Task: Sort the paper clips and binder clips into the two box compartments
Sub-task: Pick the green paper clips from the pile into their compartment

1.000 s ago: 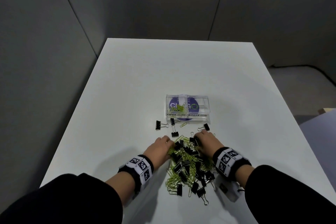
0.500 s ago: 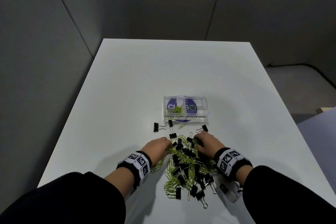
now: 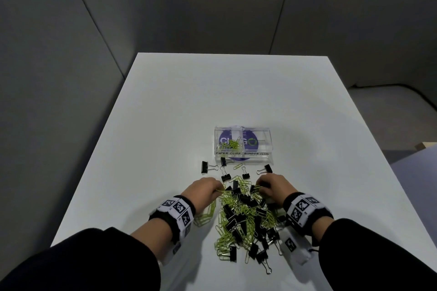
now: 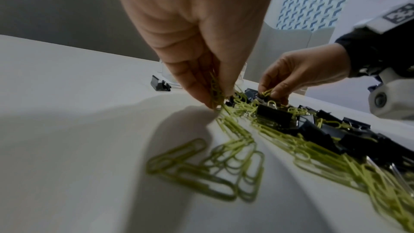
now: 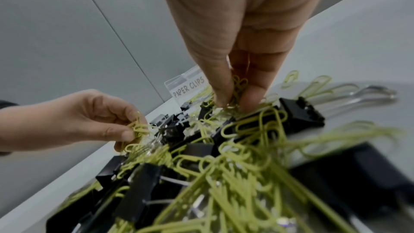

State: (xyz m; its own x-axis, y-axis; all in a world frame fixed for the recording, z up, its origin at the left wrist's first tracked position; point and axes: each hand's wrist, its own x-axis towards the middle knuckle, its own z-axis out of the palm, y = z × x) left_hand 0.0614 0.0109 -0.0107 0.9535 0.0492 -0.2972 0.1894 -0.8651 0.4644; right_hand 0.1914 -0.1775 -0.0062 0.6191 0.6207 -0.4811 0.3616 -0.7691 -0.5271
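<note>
A bare recording booth or lab corner, by the look of it: a plain white table [image 3: 165, 113] pushed up against grey panel walls [image 3: 212, 2] whose seams run down behind it. Right of the table, a strip of grey floor [image 3: 387, 111] with a dark cable [image 3: 402, 86] across it. At the table, both wrists wear bands printed with square black-and-white markers [image 3: 177, 207].

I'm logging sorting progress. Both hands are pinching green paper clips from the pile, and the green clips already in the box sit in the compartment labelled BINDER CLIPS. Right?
One slip: the head view shows the sorted green paper clips in the box compartment labelled PAPER CLIPS, not BINDER CLIPS. Otherwise right: left hand and right hand both pinch green clips at the pile.
</note>
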